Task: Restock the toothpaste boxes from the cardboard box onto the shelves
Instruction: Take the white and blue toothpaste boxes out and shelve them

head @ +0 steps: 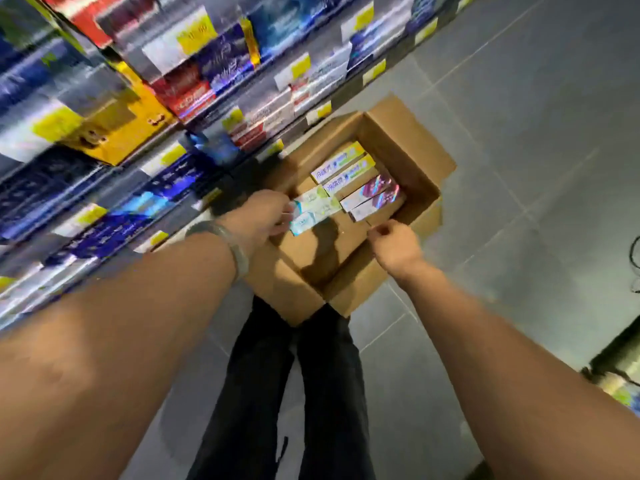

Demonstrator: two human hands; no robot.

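Clearly, we are dealing with light, stiff cartons: toothpaste boxes are thin card around a tube, easy to lift several at once, but glossy enough to slide against one another and easy to dent at the corners. We judge the best hold to be across the long sides near the middle, or pinched at one end as we do now.

Our left hand (266, 213) grasps the near end of a pale green-and-white pair of boxes (313, 211), fingers wrapped over their short edge; whether they are lifted clear or touching the floor of the cardboard box (408, 133) we cannot tell. Our right hand (394, 244) hangs over the carton's rim at about four o'clock from the pair, fingers loosely curled and holding nothing that we can see.

The cardboard box sits open on the tiled floor (519, 168), flaps spread, just beside the shelves (138, 116). It is mostly empty: bare brown bottom shows at six o'clock. Against the far wall, at one o'clock from the held pair, lie two yellow-ended boxes (343, 164) side by side, and touching them, two shiny pink-purple boxes (374, 195).

The shelves, at ten o'clock, are packed with blurred stock and yellow price tags (197, 36).
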